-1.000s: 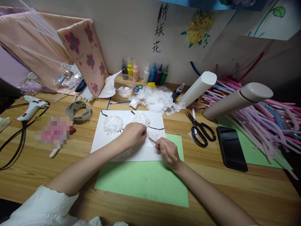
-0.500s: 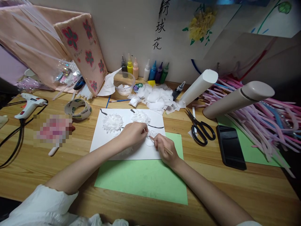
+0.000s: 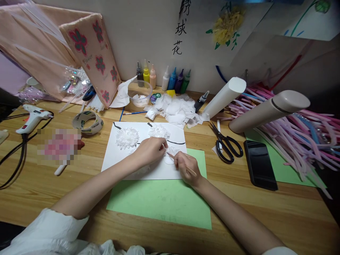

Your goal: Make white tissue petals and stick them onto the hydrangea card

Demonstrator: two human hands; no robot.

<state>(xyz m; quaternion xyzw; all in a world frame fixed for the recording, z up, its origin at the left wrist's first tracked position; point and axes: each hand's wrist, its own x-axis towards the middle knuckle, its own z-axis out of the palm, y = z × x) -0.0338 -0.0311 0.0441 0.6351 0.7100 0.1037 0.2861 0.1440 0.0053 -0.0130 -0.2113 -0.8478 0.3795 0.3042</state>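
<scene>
A white sheet (image 3: 117, 161) with black drawn lines lies on a green sheet (image 3: 159, 203) on the wooden desk. Two fluffy white tissue flowers (image 3: 127, 137) are stuck on its upper part. My left hand (image 3: 150, 150) rests curled on the sheet, fingertips pinching a bit of white tissue beside a third white patch (image 3: 169, 159). My right hand (image 3: 186, 167) is closed on a thin wooden stick (image 3: 190, 171); its tip points at that patch, right by my left fingertips.
A heap of white tissue squares (image 3: 176, 109), a clear bowl (image 3: 140, 92) and a row of paint bottles (image 3: 164, 79) stand behind. Black scissors (image 3: 225, 143), a phone (image 3: 259, 164), two cream tubes (image 3: 268, 111) and straws lie right. A tape roll (image 3: 88, 122) and glue gun (image 3: 33, 117) lie left.
Both hands stay over the same spot on the white sheet; the stick's tip and my left fingertips have drawn a little closer together. The view has tilted slightly.
</scene>
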